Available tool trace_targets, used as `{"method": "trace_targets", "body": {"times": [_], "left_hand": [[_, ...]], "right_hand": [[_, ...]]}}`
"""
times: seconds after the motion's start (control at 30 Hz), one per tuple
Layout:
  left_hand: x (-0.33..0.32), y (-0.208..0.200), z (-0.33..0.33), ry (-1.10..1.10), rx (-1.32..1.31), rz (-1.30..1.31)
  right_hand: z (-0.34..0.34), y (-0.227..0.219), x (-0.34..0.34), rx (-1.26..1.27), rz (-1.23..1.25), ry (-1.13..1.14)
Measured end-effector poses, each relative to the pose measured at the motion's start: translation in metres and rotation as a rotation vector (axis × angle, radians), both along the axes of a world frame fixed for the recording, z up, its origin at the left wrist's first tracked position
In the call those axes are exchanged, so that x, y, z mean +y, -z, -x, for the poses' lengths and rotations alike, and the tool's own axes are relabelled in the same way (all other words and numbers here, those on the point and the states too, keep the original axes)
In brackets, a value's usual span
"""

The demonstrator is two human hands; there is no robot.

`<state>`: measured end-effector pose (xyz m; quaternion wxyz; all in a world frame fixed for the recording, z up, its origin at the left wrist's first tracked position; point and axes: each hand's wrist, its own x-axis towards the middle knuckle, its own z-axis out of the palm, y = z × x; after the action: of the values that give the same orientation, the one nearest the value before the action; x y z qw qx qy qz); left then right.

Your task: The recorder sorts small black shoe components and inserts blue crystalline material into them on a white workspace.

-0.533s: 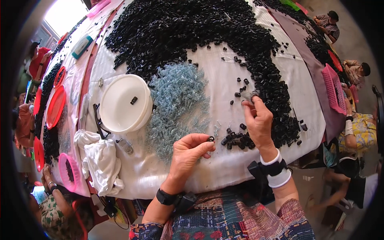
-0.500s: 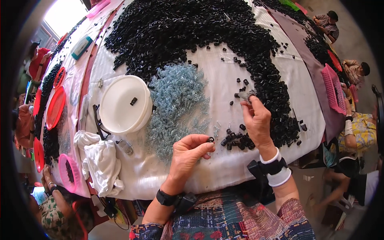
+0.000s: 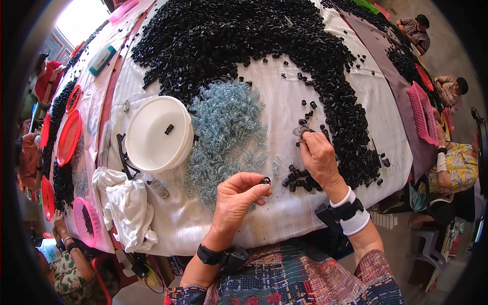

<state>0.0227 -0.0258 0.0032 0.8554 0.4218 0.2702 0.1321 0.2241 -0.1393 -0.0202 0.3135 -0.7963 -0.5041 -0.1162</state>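
Note:
My left hand (image 3: pixel 236 198) is closed, pinching a small round black plastic cap (image 3: pixel 266 180) between thumb and forefinger, its hollow end showing. Further right, the fingers of my right hand (image 3: pixel 320 155) are bent together at the tips around a small greyish, see-through piece (image 3: pixel 299 131), too blurred to name. A few loose black parts (image 3: pixel 303 122) lie just beyond those fingertips. Below the right hand is a small cluster of black caps (image 3: pixel 292 179). Left of both hands spreads a heap of small bluish metal springs (image 3: pixel 226 117).
A huge pile of black plastic parts (image 3: pixel 218 40) curves across the far side and down the right. At left stand a white bowl (image 3: pixel 134 134) with one black piece inside and a crumpled white cloth (image 3: pixel 129 213). Co-workers sit beside neighbouring tables with red trays (image 3: pixel 69 137) and a pink basket (image 3: pixel 423 114).
My right hand has moved left and nearer with the greyish piece at its fingertips. My left hand has hardly moved and keeps its pinch on the cap.

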Motion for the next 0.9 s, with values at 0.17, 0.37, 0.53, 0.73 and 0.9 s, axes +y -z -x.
{"method": "trace_targets", "body": {"times": [0.17,0.37,0.53,0.73,0.9], "left_hand": [[-0.002,0.002,0.000,0.012,0.008,-0.014],[-0.005,-0.004,0.000,-0.006,0.011,-0.006],[-0.006,-0.005,0.000,-0.007,0.012,-0.014],[-0.008,-0.004,-0.001,0.001,0.018,-0.016],[-0.010,0.001,0.000,-0.011,0.015,-0.016]], "right_hand": [[0.008,0.002,-0.012,0.071,-0.028,0.005],[0.010,-0.002,-0.015,0.128,-0.115,0.014],[0.006,0.001,-0.014,0.143,-0.081,-0.015],[0.006,-0.004,-0.012,0.090,0.008,-0.088],[0.008,-0.005,-0.011,0.017,0.091,-0.088]]}}
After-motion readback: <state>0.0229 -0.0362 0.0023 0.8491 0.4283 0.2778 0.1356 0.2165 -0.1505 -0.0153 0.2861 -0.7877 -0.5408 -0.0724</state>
